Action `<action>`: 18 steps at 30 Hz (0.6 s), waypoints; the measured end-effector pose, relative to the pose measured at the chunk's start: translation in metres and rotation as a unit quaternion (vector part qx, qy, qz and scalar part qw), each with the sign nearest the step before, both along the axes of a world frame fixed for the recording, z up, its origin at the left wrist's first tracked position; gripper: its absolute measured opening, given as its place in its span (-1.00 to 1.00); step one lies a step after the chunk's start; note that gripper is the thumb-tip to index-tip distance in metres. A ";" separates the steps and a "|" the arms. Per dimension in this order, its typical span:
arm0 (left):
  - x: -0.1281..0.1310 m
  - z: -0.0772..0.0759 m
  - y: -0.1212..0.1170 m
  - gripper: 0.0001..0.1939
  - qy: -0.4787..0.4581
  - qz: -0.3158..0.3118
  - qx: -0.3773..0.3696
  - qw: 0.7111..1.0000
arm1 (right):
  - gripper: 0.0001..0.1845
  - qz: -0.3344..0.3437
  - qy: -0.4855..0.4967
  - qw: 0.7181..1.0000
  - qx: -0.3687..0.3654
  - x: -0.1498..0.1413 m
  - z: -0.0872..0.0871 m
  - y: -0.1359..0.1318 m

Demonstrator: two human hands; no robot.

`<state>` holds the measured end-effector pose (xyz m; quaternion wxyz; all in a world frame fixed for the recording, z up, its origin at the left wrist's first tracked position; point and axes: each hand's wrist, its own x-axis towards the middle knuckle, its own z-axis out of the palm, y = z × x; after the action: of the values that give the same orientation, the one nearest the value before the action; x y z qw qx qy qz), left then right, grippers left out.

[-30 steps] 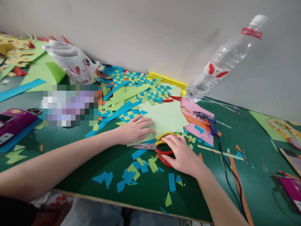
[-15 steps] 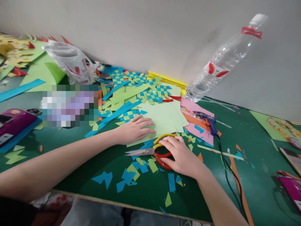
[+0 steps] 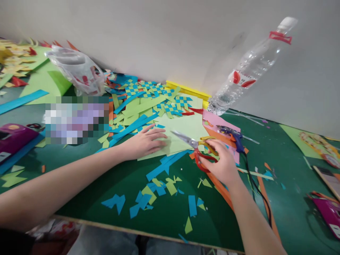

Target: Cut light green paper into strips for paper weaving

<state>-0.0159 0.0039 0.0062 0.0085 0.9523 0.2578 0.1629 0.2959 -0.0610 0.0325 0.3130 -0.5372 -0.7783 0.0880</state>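
Note:
My right hand (image 3: 221,161) grips a pair of scissors (image 3: 195,143) by its yellow and red handles. The closed blades point up and to the left, over light green paper sheets (image 3: 183,125). With fingers spread, my left hand (image 3: 145,141) lies flat on the left part of these sheets. Blue paper strips (image 3: 167,163) lie just below the sheets, between my hands. Nearer the table edge are several blue and green paper scraps (image 3: 148,194). Behind my left hand is a pile of woven blue-and-green paper pieces (image 3: 151,88) with loose strips.
A tall plastic bottle (image 3: 244,74) leans at the wall. A blue glue gun (image 3: 236,140) with a black cord rests on pink paper (image 3: 209,117). At the left are a plastic bag (image 3: 79,71) and a purple case (image 3: 18,140). Another purple case (image 3: 326,216) lies at right.
My right hand has lifted the scissors up and to the right, turning the blades upward-left over the sheets. Orange and blue strips below now show more. My left hand stays flat on the paper.

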 end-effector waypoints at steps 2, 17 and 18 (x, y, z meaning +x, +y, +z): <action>-0.001 0.002 0.000 -0.73 0.003 -0.003 0.007 1.000 | -0.56 -0.073 -0.020 0.996 0.037 0.001 -0.005 0.004; 0.010 0.002 -0.018 -0.70 -0.029 -0.016 0.036 0.999 | -0.53 -0.159 -0.074 0.984 -0.023 0.005 -0.031 0.011; 0.011 0.002 -0.017 -0.71 -0.029 -0.017 0.042 0.999 | -0.54 -0.155 -0.077 0.985 -0.021 0.005 -0.032 0.011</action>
<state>-0.0053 -0.0135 0.0080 -0.0213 0.9510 0.2338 0.2014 0.3009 -0.0503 0.0010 0.2507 -0.6628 -0.7054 0.0136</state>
